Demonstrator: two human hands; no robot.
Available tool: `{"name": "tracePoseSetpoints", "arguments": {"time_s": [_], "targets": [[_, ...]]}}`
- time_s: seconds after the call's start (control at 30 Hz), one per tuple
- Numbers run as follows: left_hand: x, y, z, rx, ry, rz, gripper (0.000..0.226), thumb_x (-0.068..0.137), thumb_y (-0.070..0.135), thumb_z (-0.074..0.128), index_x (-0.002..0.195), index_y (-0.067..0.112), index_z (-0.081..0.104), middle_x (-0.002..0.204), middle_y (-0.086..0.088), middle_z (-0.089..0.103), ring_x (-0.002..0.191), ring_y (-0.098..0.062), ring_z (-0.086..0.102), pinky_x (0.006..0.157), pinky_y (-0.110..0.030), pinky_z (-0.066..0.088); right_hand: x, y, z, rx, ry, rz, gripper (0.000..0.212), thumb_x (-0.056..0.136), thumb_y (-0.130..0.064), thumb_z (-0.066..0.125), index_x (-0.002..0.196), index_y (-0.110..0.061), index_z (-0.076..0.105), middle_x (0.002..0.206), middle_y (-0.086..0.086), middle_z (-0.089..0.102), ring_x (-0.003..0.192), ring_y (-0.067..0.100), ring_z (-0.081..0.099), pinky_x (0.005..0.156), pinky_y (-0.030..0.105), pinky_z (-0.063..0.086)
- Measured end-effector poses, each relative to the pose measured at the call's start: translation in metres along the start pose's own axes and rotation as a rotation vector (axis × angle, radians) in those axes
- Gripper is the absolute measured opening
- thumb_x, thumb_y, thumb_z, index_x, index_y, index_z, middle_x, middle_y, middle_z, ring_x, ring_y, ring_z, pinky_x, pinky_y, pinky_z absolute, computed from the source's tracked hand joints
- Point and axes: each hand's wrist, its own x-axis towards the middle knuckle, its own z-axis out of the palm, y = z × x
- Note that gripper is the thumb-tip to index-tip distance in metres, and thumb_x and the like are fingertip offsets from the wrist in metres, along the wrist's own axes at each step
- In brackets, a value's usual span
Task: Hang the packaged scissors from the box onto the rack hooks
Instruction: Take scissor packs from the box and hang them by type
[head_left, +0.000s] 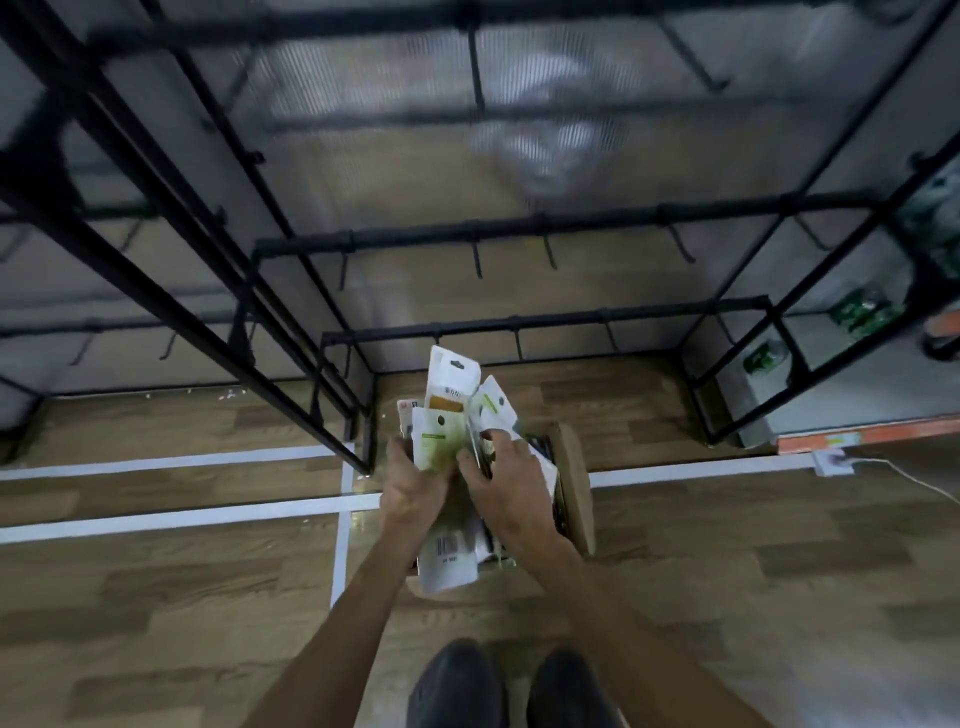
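- The left hand (415, 483) is above the box's near-left corner, fingers curled round the lower ends of a bundle of scissor packs (445, 405).
- The right hand (506, 488) is just beside it, over the middle of the box, fingers bent over the bundle's right edge and gripping it too.
- The packs fan upward out of both hands, above the box's far end; their hang-holes are at the top and none is on a hook.
- More packs lie in the box under the wrists, one with its barcode facing up.
- The box (575, 478) is brown cardboard and stands open on the wood-pattern floor (753, 545).
- The black rack (519, 228) rises just beyond the box, and its hooks (475, 260) on the bars there are bare.
- White tape (182, 512) runs along the floor left of the box.
- Dark shoes (457, 686) stand on the near side of the box.
- Green goods (862, 312) hang well to the box's right; they are blurred.
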Motion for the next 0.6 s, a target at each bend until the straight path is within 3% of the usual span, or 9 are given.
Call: {"name": "tracePoseSetpoints", "arguments": {"time_s": [0.17,0.27,0.37,0.47,0.6], "targets": [[-0.059,0.065,-0.057,-0.154,-0.026,0.009,0.027,0.096,0.014,0.065,0.118,0.023,0.051,0.093,0.005,0.063,0.078,-0.014,0.061,0.061,-0.021,0.046,-0.051,-0.081,-0.048,0.019,0.043,0.002,0.070,0.091,-0.063,0.052,0.146,-0.025,0.032,0.139,0.011,0.036,0.128,0.032,0.036,0.102,0.049,0.040],[-0.086,0.092,-0.086,-0.277,-0.084,-0.020,0.030,0.096,0.012,0.067,0.116,0.028,0.054,0.097,0.002,0.070,0.087,-0.019,0.067,0.068,-0.027,0.052,-0.072,-0.115,-0.076,0.000,-0.009,0.066,0.085,0.089,-0.069,0.048,0.154,-0.024,0.017,0.152,0.011,0.027,0.137,0.035,0.032,0.109,0.053,0.030],[-0.105,0.118,-0.113,-0.347,-0.112,-0.022,0.029,0.094,0.007,0.069,0.114,0.022,0.055,0.101,-0.004,0.069,0.086,-0.016,0.067,0.065,-0.021,0.054,-0.089,-0.145,-0.103,-0.082,-0.025,0.055,0.087,0.090,-0.072,0.042,0.155,-0.023,0.012,0.154,0.013,0.024,0.137,0.037,0.033,0.109,0.053,0.027],[-0.118,0.134,-0.130,-0.439,-0.129,-0.028,0.031,0.091,0.011,0.073,0.119,0.018,0.060,0.110,-0.009,0.071,0.098,-0.028,0.069,0.084,-0.038,0.058,-0.103,-0.169,-0.122,-0.124,-0.043,-0.011,0.086,0.092,-0.071,0.039,0.157,-0.023,0.011,0.155,0.012,0.022,0.139,0.037,0.031,0.111,0.054,0.024],[-0.139,0.145,-0.157,-0.582,-0.214,-0.018,0.031,0.092,0.006,0.072,0.121,0.016,0.066,0.108,-0.014,0.076,0.098,-0.034,0.074,0.081,-0.049,0.061,-0.112,-0.196,-0.145,-0.080,-0.141,-0.024,0.075,0.098,-0.065,0.032,0.157,-0.024,0.010,0.160,0.009,0.016,0.144,0.039,0.023,0.116,0.057,0.015]]}}
